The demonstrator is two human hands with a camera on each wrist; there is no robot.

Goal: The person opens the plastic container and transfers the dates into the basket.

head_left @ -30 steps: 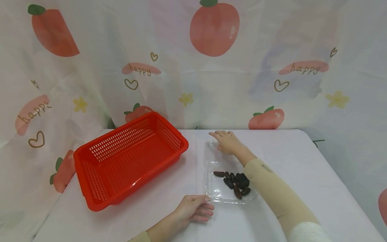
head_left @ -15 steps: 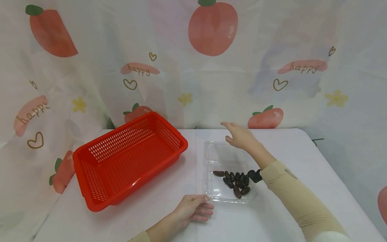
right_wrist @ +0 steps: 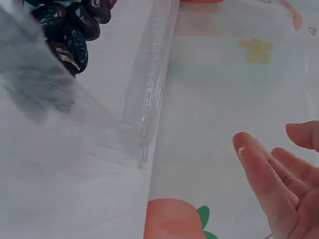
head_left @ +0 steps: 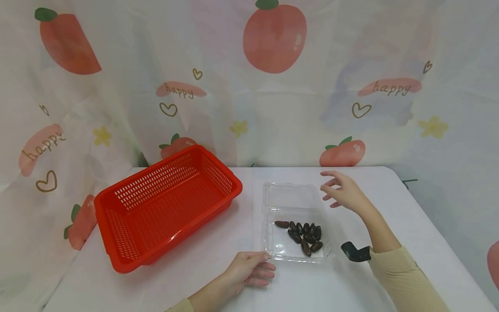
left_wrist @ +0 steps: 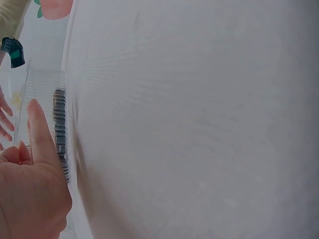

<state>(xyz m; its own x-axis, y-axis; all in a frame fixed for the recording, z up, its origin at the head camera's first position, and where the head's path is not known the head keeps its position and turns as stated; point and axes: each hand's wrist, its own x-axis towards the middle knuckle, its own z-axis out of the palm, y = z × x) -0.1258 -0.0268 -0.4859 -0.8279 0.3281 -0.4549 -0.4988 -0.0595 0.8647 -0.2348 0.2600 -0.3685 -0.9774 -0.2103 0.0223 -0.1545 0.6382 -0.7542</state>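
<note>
A clear plastic clamshell box lies with its lid folded back on the white table. Several dark brown dates sit in its base, most of them bunched toward the right. My left hand pinches the box's near left corner between thumb and index finger; the other fingers are spread below. In the left wrist view the index finger points along the box side. My right hand hovers right of the lid, its fingers loosely bent with nothing in them.
A red perforated plastic basket stands at the left of the table, angled. A black wrist camera juts from the right sleeve beside the box. Behind the table hangs a white curtain with fruit prints.
My right hand has moved from the lid's far edge out to the right, away from the box. The lid stays folded back. My left hand keeps its place at the corner.
</note>
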